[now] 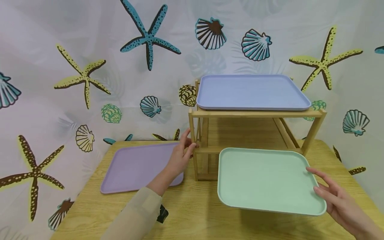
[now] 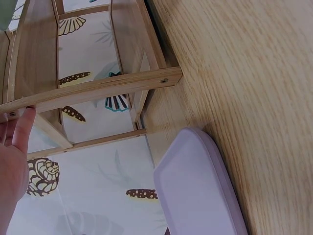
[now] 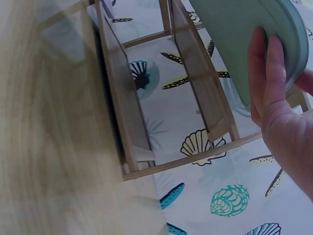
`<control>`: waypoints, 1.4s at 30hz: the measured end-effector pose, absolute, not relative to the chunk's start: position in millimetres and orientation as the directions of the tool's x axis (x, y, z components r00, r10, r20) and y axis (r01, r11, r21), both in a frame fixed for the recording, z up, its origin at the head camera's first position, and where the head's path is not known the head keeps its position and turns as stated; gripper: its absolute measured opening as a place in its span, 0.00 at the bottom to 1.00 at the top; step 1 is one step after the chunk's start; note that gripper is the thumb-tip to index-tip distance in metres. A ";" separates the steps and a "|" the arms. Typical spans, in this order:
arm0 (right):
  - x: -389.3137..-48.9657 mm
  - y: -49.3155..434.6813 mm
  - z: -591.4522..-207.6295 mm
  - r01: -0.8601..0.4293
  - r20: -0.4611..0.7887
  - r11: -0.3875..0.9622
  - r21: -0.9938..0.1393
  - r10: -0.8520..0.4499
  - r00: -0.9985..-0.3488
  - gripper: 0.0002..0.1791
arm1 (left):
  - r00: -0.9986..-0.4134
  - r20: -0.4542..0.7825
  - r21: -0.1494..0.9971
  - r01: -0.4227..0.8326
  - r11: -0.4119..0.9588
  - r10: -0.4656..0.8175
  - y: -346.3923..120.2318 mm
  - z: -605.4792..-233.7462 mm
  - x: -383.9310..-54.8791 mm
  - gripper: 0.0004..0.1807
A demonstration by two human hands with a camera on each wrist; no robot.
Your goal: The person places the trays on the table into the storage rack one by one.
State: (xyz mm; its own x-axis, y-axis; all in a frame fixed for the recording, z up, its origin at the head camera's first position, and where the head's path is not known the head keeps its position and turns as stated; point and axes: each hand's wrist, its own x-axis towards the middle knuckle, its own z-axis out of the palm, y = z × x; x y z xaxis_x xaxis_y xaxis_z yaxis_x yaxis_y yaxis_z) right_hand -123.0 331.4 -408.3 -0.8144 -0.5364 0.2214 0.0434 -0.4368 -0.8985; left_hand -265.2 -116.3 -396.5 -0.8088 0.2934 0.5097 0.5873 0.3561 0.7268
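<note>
My right hand (image 1: 337, 198) holds a mint green tray (image 1: 267, 180) by its right edge, several fingers (image 3: 275, 63) flat against the underside. The tray hangs tilted in front of a wooden rack (image 1: 258, 114), above the table. At the rack's left front post my left hand (image 1: 180, 153) grips the wood, close to the middle shelf's height; in the left wrist view its fingers (image 2: 23, 129) reach round the post. A periwinkle blue tray (image 1: 252, 91) lies on the rack's top. To the left, a lilac tray (image 1: 138, 166) rests on the table, partly hidden by my left arm.
The middle shelf (image 1: 243, 133) of the rack shows bare wood behind the green tray, which hides part of the lower level. A shell and starfish patterned cloth (image 1: 120, 80) hangs behind the wooden table (image 1: 192, 213). A dark strap (image 1: 162, 214) shows beside my left sleeve.
</note>
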 end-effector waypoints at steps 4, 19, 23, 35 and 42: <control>-132.3 329.8 -400.1 -0.019 0.260 -0.431 -0.902 -0.507 -0.822 0.31 | -0.802 0.521 0.716 0.597 0.361 0.294 -116.6 -397.2 -266.6 0.30; -175.4 313.0 -377.8 -0.128 0.229 -0.256 -0.958 -0.421 -0.878 0.26 | -0.791 0.535 0.707 0.611 0.356 0.297 -117.6 -396.6 -267.1 0.29; -183.9 308.0 -379.4 -0.144 0.210 -0.190 -0.971 -0.394 -0.895 0.25 | -0.779 0.551 0.692 0.627 0.358 0.298 -117.9 -397.5 -266.8 0.29; -197.3 300.5 -387.0 -0.096 0.155 -0.199 -0.975 -0.312 -0.937 0.21 | -0.774 0.560 0.687 0.633 0.357 0.295 -116.2 -401.1 -267.5 0.30; -201.2 294.1 -390.8 -0.070 0.120 -0.201 -0.977 -0.244 -0.962 0.20 | -0.772 0.563 0.687 0.635 0.354 0.294 -116.7 -400.2 -268.1 0.29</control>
State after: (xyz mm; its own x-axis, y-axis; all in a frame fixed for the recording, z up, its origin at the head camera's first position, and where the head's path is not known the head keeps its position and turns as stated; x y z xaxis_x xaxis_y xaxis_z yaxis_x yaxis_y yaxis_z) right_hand -201.2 294.1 -390.8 -0.9623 -0.2444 0.1195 -0.0703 -0.2012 -0.9770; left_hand -268.1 -116.7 -400.2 -0.7725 0.2941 0.5629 0.6351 0.3540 0.6866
